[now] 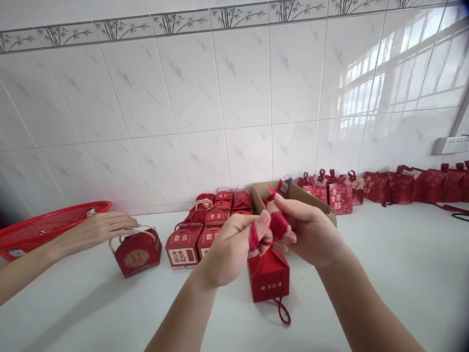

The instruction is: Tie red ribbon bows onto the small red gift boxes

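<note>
- The left hand is in the middle of the frame; its thumb and fingers are closed on a shiny red ribbon, and a loop of the ribbon goes around its fingers.
- The right hand is just right of the middle; it is closed too, and it pinches the same ribbon, so the ribbon is up in the air between the two hands.
- A red box stands under the hands, low in the middle of the frame; it has gold writing on its front, and a dark red cord hangs from it in a loop.
- The white table holds up all the boxes and bags.
- Another person's hand comes in from the left edge; its fingers are at the rope handle of a dark red box, but I cannot tell if they grip it.
- Behind the left hand sits a bunch of red boxes; a brown cardboard box is right of them, partly hidden by the right hand.
- A red basket is at the left edge; a row of red bags runs to the right edge.
- The tiled wall is farthest back; bamboo pictures go along its top.
</note>
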A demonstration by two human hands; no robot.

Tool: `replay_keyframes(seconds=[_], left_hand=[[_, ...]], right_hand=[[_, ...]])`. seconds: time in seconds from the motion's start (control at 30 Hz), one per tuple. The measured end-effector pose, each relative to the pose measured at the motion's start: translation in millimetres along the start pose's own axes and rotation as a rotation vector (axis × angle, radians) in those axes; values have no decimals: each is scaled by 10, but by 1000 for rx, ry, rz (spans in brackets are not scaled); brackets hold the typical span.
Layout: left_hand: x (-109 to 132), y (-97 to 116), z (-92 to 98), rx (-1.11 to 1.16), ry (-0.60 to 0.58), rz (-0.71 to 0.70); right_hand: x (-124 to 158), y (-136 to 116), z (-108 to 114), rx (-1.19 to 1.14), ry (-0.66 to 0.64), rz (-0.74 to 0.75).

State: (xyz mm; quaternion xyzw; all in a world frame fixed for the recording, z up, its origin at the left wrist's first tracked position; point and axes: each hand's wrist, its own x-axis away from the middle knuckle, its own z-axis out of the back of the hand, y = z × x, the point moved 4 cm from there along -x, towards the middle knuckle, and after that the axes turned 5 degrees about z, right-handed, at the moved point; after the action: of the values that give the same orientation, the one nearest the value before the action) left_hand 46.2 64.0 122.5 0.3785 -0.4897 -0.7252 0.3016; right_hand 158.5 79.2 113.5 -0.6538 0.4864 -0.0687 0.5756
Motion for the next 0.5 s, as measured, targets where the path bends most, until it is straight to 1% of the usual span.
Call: replay_keyframes(seconds=[0.23,0.33,0.4,0.43,0.5], left_hand=[[-29,-11,-22,152,-87,29],[-28,-2,-33,175,-98,35],[-20,9,-28,172,-69,13],[-14,17,-18,159,-36,-9],[10,34,16,100,65,-69]], right_hand=[[-5,17,28,-74,18,-67],[-9,20,35,-94,-3,-91],[-4,-17,43,-56,4,-28],[3,-52,54,-14,29,34],[35,-137,80,93,104,166]])
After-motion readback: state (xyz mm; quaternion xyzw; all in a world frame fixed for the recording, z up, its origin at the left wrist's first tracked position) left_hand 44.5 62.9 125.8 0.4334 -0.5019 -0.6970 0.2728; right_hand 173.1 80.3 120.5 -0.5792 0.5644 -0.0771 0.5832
